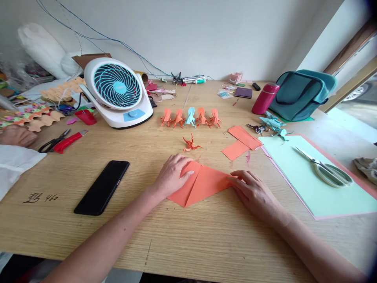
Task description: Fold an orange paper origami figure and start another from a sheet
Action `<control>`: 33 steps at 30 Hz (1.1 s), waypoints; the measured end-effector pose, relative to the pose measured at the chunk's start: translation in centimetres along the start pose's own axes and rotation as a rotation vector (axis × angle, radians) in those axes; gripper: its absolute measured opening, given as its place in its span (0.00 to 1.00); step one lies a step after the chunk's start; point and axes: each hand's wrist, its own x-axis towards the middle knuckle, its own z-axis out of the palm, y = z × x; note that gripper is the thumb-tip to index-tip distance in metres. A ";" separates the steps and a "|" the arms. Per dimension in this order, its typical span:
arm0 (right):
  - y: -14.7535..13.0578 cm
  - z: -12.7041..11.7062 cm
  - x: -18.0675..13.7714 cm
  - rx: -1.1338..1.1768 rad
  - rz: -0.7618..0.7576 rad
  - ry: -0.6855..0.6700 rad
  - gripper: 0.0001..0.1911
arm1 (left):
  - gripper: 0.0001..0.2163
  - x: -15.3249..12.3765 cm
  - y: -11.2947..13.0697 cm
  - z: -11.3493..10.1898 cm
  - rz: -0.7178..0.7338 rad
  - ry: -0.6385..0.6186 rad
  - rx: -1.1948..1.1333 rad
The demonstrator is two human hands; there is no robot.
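A sheet of orange paper [203, 182], with a crease running across it, lies on the wooden table in front of me. My left hand [176, 173] rests on its left part, fingers laid flat and thumb apart. At the sheet's right corner, my right hand [250, 188] pinches the paper between thumb and fingers. Just beyond the sheet sits a folded orange paper figure [191, 143]. Farther back, several folded paper figures stand in a row, mostly orange, with one light blue figure [191, 116] in the middle.
A black phone [102, 188] lies left of my forearm, below a red-handled knife [70, 142]. Behind stands a fan [118, 92]. Orange strips [240, 142], pale green sheets [294, 173] and scissors [326, 171] lie at right. Another person's hand [17, 135] shows at the left edge.
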 end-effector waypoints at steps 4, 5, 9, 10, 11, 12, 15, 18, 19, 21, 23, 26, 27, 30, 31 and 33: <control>-0.5 -0.1 0.2 0.016 -0.006 0.011 0.16 | 0.23 1.4 0.7 0.5 0.008 -0.151 0.102; -0.6 -0.1 0.1 0.026 -0.010 0.012 0.17 | 0.23 1.7 1.0 0.6 -0.027 -0.173 0.150; -1.4 -0.5 0.1 0.089 -0.025 0.008 0.21 | 0.16 1.9 1.9 0.2 -0.156 -0.195 0.267; -1.6 -0.5 0.2 0.101 -0.027 0.012 0.22 | 0.12 1.9 1.9 0.0 -0.169 -0.194 0.271; -1.8 -0.6 0.2 0.111 -0.035 0.016 0.22 | 0.09 1.8 1.9 -0.3 -0.178 -0.195 0.259; -2.0 -0.7 0.3 0.116 -0.042 0.017 0.22 | 0.08 1.7 1.7 -0.5 -0.192 -0.203 0.226; -2.5 -0.8 0.5 0.116 -0.075 -0.002 0.24 | 0.07 1.3 1.1 -1.2 -0.324 -0.235 0.032; -3.0 -0.9 0.3 0.102 -0.098 -0.050 0.26 | 0.06 0.6 0.4 -1.5 -0.424 -0.193 -0.233; -3.2 -0.9 0.3 0.101 -0.102 -0.065 0.27 | 0.07 0.3 0.3 -1.6 -0.464 -0.178 -0.346; -3.5 -0.9 0.1 0.105 -0.111 -0.098 0.29 | 0.13 -0.2 0.2 -1.7 -0.555 -0.172 -0.563; -3.9 -0.8 0.0 0.106 -0.123 -0.116 0.31 | 0.18 -0.6 0.2 -1.9 -0.633 -0.157 -0.719; -4.4 -0.6 0.1 0.085 -0.137 -0.089 0.30 | 0.21 -1.1 0.9 -2.1 -0.713 -0.109 -0.870; -4.6 -0.4 0.1 0.074 -0.135 -0.068 0.29 | 0.22 -1.2 1.2 -2.1 -0.733 -0.095 -0.918; -5.0 -0.1 0.3 0.046 -0.138 0.015 0.25 | 0.24 -1.5 2.6 -2.0 -0.776 -0.064 -1.062; -5.1 -0.2 0.3 0.048 -0.151 0.049 0.23 | 0.24 -1.7 3.0 -2.0 -0.779 -0.065 -1.103; -5.3 -0.4 0.4 0.082 -0.187 0.126 0.20 | 0.23 -2.0 3.8 -2.1 -0.765 -0.092 -1.158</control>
